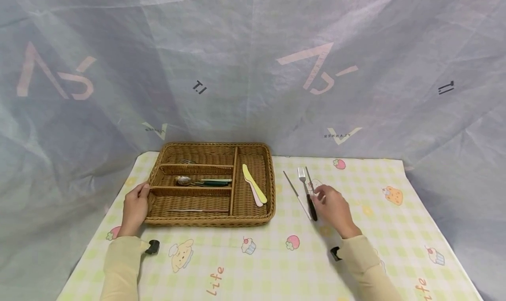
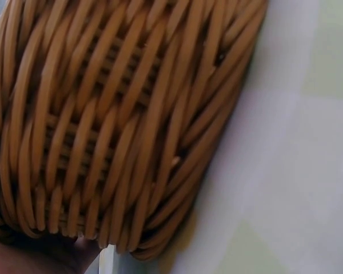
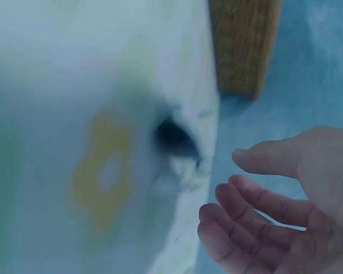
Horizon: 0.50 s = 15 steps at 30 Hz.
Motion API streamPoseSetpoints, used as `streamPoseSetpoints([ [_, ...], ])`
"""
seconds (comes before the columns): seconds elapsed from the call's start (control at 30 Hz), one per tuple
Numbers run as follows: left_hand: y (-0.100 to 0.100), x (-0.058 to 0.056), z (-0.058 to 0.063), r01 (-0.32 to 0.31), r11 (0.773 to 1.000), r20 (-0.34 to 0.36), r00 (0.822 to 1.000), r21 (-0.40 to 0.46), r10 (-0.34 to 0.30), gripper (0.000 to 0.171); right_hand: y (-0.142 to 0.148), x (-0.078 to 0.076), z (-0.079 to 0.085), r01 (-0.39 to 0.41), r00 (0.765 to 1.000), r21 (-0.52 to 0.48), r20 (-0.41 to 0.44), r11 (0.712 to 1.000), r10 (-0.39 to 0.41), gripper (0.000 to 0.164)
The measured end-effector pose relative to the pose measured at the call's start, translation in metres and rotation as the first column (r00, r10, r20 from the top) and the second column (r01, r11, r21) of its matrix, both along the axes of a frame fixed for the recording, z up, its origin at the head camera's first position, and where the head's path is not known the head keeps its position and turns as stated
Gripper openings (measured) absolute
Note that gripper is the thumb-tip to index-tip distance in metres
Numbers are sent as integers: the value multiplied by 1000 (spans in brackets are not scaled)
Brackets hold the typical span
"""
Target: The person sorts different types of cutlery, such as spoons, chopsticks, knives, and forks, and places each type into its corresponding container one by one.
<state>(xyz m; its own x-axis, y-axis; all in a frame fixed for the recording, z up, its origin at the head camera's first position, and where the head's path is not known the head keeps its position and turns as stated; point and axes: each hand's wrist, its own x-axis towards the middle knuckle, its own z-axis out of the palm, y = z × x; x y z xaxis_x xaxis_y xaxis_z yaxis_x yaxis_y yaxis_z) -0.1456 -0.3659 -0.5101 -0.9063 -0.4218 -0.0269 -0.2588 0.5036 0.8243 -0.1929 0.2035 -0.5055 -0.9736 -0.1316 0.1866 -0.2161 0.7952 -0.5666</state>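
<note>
My left hand (image 1: 133,206) grips the left end of the brown wicker cutlery basket (image 1: 209,223), thumb at the rim. Its woven end wall (image 2: 103,114) fills much of the left wrist view. To the right of the basket lie a fork (image 1: 303,182) with a black handle, a thin stick (image 1: 293,186) with a white end, and another thin stick (image 1: 309,174). Above the fork's handle and the second stick hovers my right hand (image 1: 334,206), which partly hides that stick. In the right wrist view, thumb and fingers stand apart with nothing between them.
A yellow knife (image 1: 254,184) and a pink one (image 1: 254,197) lie in the basket's right compartment. Its left compartments hold a spoon (image 1: 183,180), green-handled cutlery (image 1: 215,183), a fork (image 1: 187,161) and thin sticks (image 1: 197,210). Grey cloth (image 1: 253,72) hangs behind the table.
</note>
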Motion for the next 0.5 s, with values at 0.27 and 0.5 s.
streamPoseSetpoints([
  [0.27, 1, -1, 0, -5, 1000, 10, 1000, 2, 5, 63, 16, 0, -8, 22, 995, 26, 94, 999, -24, 21],
  [0.5, 2, -1, 2, -4, 1000, 16, 1000, 1, 4, 65, 8, -12, -16, 21, 995, 62, 101, 998, -27, 16],
])
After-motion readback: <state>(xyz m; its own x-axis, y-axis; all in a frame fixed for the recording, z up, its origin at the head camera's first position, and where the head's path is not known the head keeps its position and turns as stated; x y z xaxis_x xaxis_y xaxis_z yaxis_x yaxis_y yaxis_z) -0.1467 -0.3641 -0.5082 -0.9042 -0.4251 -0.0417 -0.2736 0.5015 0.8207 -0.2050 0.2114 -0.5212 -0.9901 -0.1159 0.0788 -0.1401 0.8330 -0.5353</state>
